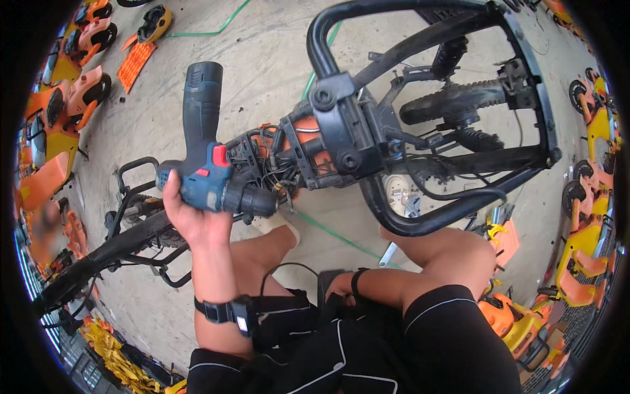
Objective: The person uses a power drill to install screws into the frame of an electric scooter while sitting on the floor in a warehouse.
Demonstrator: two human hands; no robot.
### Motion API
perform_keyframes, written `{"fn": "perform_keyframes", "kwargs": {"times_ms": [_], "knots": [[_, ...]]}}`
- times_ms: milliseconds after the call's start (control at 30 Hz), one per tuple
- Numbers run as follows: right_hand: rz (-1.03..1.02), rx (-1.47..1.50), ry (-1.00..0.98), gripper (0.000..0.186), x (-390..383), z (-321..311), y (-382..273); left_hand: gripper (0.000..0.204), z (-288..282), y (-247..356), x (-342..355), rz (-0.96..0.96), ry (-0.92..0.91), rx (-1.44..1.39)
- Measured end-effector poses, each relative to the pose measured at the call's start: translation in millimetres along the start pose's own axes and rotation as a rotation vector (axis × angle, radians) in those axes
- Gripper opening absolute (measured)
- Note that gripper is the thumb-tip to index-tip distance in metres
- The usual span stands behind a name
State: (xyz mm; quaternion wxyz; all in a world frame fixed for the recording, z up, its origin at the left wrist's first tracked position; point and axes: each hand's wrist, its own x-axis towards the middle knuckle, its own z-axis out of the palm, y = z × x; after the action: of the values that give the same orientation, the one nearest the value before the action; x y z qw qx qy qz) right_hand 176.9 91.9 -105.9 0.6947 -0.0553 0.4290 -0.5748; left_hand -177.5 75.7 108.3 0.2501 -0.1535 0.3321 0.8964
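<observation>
My left hand [200, 223] is raised, gripping a blue and black cordless drill [207, 180] by its body. The drill's handle points away from me and its black chuck faces right. Just past the chuck are the exposed wires [266, 157] of a stripped-down vehicle with a black tubular frame [459, 157]. My right hand [341, 287] is low at my lap, its fingers curled and partly hidden beside a black object [330, 281]. What it holds there I cannot make out.
A silver wrench-like tool [388, 254] lies on the floor between my legs. A knobby wheel [456, 102] sits inside the frame. Far left are a yellow helmet [154, 24] and an orange perforated panel [136, 65]. Orange and yellow vehicles [581, 256] line both sides.
</observation>
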Motion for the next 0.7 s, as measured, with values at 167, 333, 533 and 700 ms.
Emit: {"fn": "perform_keyframes", "kwargs": {"times_ms": [167,333,533,700], "knots": [[-0.002,-0.429,0.025,0.018,-25.5,-43.4,-14.3,0.050,6.1,-2.0,33.4,0.006,-0.008,0.038],[0.123,-0.367,-0.080,0.018,-23.3,-73.7,-20.5,0.046,-1.9,7.0,38.9,0.035,-0.134,0.088],[0.206,-0.640,0.078,0.024,-39.3,-65.4,-50.4,0.043,-7.7,20.5,0.1,0.109,-0.156,0.016],[0.141,-0.483,0.812,0.043,-147.9,-62.9,-101.0,0.041,8.4,13.5,-18.3,0.073,-0.119,-0.081]]}}
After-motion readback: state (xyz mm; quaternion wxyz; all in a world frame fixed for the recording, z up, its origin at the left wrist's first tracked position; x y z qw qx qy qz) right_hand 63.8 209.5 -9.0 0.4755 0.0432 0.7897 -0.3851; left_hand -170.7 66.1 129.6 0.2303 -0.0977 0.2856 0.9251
